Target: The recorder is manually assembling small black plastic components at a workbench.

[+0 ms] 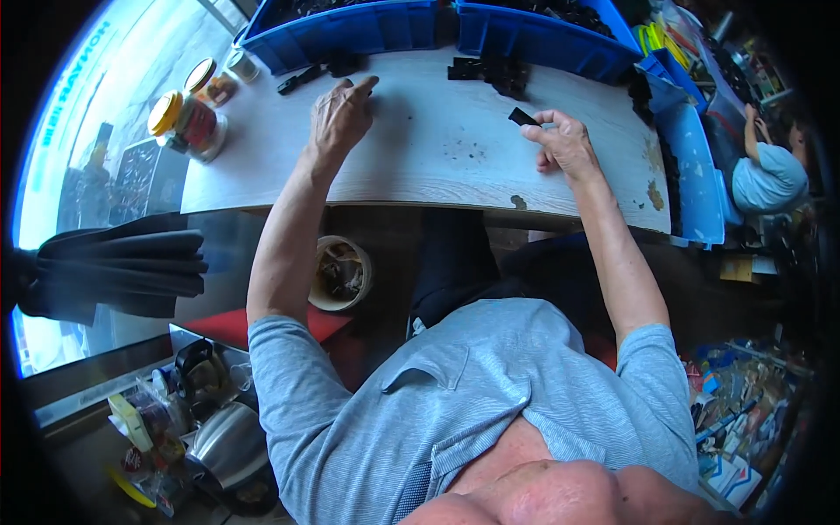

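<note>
Over the left part of the white tabletop (420, 131) is my left hand (343, 115), its fingers curled and drawn together. Something small and dark shows by its fingertips, too little of it to name. My right hand (564, 144) pinches a flat black rectangular piece (522, 117) between thumb and fingers, just above the table. Beyond my left hand lie several black pieces (302, 79) in a loose row. A second heap of black pieces (490, 73) sits farther right, in front of the blue bins.
Two blue bins (350, 35) (547, 44) of black parts line the far edge. A light-blue bin (691, 166) stands on the right. Lidded jars (188, 127) are at the left. Below are a bucket (341, 273) and a metal kettle (229, 444). Another person (768, 179) sits far right.
</note>
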`<state>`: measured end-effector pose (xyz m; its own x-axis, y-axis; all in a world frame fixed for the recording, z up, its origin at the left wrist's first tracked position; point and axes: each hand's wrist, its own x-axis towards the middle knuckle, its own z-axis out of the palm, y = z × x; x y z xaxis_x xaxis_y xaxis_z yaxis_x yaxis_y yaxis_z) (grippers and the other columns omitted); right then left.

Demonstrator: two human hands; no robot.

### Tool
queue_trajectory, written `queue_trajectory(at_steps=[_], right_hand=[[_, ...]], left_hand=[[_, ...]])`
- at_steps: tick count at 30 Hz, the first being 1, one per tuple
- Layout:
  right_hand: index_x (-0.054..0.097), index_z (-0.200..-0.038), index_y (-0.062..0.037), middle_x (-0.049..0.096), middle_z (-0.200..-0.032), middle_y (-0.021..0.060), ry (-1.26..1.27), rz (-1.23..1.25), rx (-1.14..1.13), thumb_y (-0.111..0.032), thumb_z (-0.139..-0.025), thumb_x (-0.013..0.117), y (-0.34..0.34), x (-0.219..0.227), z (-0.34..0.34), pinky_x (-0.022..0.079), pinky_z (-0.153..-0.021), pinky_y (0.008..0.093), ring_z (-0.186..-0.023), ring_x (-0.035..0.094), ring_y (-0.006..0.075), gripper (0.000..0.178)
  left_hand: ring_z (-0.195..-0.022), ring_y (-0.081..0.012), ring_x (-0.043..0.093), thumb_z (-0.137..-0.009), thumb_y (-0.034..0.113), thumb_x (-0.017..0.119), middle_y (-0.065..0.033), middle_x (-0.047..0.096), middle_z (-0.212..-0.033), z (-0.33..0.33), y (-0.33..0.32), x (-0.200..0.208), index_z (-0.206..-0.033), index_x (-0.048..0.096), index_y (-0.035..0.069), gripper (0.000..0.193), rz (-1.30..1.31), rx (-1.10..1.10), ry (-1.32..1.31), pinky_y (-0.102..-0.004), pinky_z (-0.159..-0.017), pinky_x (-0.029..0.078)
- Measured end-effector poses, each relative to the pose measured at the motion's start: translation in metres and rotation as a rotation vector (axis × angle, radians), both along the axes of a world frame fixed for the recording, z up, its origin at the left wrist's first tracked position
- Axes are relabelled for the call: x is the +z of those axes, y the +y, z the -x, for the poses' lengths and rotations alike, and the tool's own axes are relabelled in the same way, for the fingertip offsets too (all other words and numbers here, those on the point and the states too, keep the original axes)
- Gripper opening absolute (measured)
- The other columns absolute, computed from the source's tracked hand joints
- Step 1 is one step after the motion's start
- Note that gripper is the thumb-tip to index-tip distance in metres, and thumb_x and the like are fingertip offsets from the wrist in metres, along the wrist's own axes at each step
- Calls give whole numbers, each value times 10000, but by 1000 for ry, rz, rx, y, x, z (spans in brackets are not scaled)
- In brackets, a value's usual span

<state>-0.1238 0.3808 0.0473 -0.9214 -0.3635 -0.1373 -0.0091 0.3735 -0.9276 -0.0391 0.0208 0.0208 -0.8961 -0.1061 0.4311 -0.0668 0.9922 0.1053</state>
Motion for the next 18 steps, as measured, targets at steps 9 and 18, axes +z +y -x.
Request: queue_trajectory(at_steps=[9,18], right_hand=[[669,-1148,-67,509,-550,0,-97,287,-481,-248,-830,833,64,-6,65,616,-532,343,-503,621,152,401],[682,-1167,-63,517,-597,2,-69,120,-294,-297,-835,829,18,4,52,606,-533,305,-549,632,140,431]], left_hand=[[-850,-319,696,-878,91,717,-139,713,-947,-32,70,-9,-1090,695,84,213,-410,-111,259,-402,-751,557],[-923,-346,672,-873,147,707,-126,721,-916,-28,83,-16,-969,666,66,132,-198,-46,215,-460,-763,547]])
